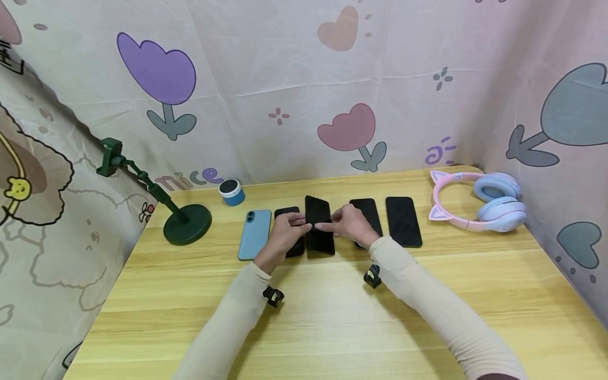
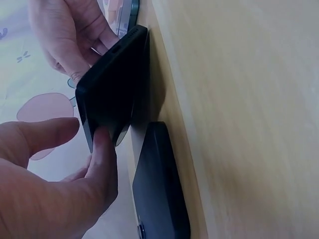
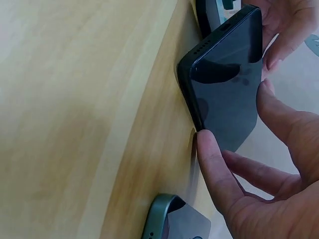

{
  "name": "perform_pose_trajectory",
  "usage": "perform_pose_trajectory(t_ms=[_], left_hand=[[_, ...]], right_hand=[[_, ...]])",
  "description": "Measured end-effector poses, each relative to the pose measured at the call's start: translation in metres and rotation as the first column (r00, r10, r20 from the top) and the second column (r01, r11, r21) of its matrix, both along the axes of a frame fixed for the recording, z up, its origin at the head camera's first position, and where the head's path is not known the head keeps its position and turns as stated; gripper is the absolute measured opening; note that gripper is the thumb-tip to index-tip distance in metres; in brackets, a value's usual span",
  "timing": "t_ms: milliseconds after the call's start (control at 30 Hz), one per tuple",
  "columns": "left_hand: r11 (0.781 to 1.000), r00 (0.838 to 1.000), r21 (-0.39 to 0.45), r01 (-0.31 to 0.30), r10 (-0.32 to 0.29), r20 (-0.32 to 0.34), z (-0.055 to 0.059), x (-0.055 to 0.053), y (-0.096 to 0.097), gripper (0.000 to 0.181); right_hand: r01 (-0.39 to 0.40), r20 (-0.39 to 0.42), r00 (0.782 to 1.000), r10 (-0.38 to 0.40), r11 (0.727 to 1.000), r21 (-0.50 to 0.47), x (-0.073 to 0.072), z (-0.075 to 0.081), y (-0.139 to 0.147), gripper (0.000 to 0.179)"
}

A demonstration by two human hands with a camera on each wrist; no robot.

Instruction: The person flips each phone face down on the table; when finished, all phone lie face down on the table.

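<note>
In the middle of the desk, both hands hold a black smartphone (image 1: 319, 232). It is tilted, its left long edge raised and the right one low near the wood. My left hand (image 1: 286, 232) takes the raised edge, thumb on one side and a finger (image 2: 103, 149) against the back. Thumb and index finger of my right hand (image 1: 353, 224) span the phone across its glossy face, seen in the right wrist view. A second black phone (image 1: 296, 248) lies under the left hand, and a dark phone (image 1: 368, 211) lies partly behind the right hand.
A light blue phone (image 1: 255, 236) lies camera side up at the left of the row; another black phone (image 1: 404, 221) ends it at the right. Around them stand a blue-and-white jar-shaped thing (image 1: 231, 192), a green stand (image 1: 187, 224) and pink cat-ear headphones (image 1: 480, 203). A printed cloth hangs behind.
</note>
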State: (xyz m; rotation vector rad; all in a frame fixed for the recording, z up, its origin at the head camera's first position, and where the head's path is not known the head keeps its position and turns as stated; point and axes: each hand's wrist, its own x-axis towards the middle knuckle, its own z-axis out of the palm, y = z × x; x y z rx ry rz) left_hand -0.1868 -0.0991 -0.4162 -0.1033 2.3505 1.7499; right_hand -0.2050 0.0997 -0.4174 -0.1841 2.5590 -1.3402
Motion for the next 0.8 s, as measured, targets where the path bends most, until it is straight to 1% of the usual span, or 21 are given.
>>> perform_pose_trajectory(t_ms=[267, 367, 533, 667, 800], left_hand=[[0.998, 1.0, 0.056, -0.019, 0.02, -0.013, 0.0038, 0.0032, -0.0011, 0.041], [0.997, 1.0, 0.078, -0.02, 0.021, -0.015, 0.005, 0.0048, -0.0014, 0.04], [0.994, 1.0, 0.107, -0.02, 0.022, -0.016, 0.0061, 0.0068, -0.0022, 0.037], [0.992, 1.0, 0.123, -0.019, 0.021, -0.016, 0.0064, 0.0075, -0.0028, 0.037], [0.989, 1.0, 0.145, -0.008, 0.011, -0.021, 0.0063, 0.0075, -0.003, 0.038]], right_hand=[[0.008, 0.033, 0.999, -0.006, 0.997, -0.073, 0.0003, -0.0014, -0.003, 0.06], [0.007, 0.034, 0.999, -0.004, 0.996, -0.094, 0.0006, -0.0012, -0.0046, 0.058], [-0.001, 0.045, 0.999, 0.007, 0.99, -0.139, 0.0005, -0.0014, -0.0065, 0.059], [-0.004, 0.082, 0.996, 0.02, 0.982, -0.187, 0.0008, -0.0015, -0.0072, 0.061], [0.013, 0.14, 0.99, 0.022, 0.969, -0.248, 0.0011, -0.0012, -0.0087, 0.063]])
